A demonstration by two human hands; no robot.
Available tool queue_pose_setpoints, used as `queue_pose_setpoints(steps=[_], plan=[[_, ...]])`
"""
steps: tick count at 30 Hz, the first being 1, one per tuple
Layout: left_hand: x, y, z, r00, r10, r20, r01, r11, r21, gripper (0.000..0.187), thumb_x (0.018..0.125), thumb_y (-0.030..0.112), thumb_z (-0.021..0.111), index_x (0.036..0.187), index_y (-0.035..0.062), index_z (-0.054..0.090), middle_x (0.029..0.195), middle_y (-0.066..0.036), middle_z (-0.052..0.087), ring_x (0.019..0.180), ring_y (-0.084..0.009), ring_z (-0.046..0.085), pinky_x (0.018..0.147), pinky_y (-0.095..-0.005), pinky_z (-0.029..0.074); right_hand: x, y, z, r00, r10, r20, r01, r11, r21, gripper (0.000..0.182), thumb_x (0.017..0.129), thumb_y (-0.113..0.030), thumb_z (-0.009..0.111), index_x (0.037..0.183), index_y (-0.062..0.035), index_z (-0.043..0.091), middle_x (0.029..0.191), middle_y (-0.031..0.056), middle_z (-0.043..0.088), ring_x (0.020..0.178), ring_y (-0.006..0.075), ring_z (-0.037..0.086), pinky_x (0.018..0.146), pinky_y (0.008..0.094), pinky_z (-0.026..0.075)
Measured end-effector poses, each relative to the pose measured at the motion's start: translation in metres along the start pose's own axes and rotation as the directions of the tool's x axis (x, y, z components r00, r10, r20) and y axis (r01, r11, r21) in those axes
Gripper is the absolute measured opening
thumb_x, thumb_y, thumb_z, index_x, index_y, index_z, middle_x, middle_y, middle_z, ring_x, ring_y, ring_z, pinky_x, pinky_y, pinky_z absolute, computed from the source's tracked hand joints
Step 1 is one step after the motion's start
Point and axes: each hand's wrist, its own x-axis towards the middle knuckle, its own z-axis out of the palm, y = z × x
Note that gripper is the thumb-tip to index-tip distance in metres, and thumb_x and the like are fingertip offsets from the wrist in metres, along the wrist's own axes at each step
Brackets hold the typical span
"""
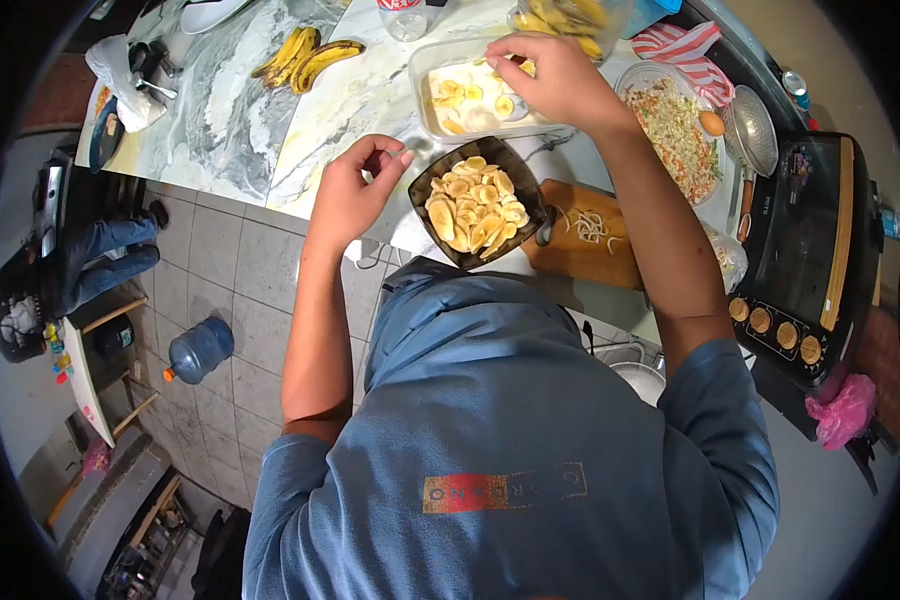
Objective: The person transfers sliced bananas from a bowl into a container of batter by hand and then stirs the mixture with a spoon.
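Top middle, a clear tub [418,92] of pale banana slices [452,90] lies longways left-to-right; left hand [354,190] loosely unclenched, right hand's [562,78] grip unclear.

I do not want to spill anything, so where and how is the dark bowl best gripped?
Probably by opposite walls, just below the rim: the left hand from its left, the right hand from its right. The dark bowl is square, wide-mouthed and piled with banana slices, so level two-sided support seems safest.

The bowl [526,186] looks glossy, the tub [417,85] clear plastic, the board [562,262] wood (matt).
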Motion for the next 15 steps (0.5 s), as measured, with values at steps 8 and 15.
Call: queue_pose_setpoints(steps=[8, 15], plan=[[0.007, -0.008, -0.006, 0.999, -0.006, -0.04, 0.002, 0.997, -0.08, 0.017, 0.088, 0.018, 0.07, 0.094, 0.0028, 0.066, 0.068, 0.004, 0.053, 0.066, -0.0045, 0.046, 0.061, -0.0212, 0.04, -0.042, -0.018, 0.005, 0.986, -0.056, 0.159, 0.067, 0.995, -0.067, 0.017, 0.084, -0.014, 0.065, 0.097, -0.0035, 0.066, 0.097, 0.012, 0.066, 0.087, 0.0271, 0.063, 0.078, 0.0365, 0.05], [0.01, -0.008, 0.003, 1.0, 0.025, -0.005, -0.025, 0.997, -0.074, 0.019, 0.089, 0.02, 0.07, 0.095, 0.0024, 0.066, 0.068, 0.004, 0.053, 0.066, -0.0047, 0.046, 0.061, -0.0215, 0.04, -0.103, -0.039, 0.041, 0.834, -0.12, 0.538, 0.15, 0.989, -0.013, 0.017, 0.072, -0.012, 0.07, 0.089, -0.0095, 0.068, 0.09, 0.0049, 0.061, 0.09, 0.0251, 0.06, 0.081, 0.0377, 0.047]])
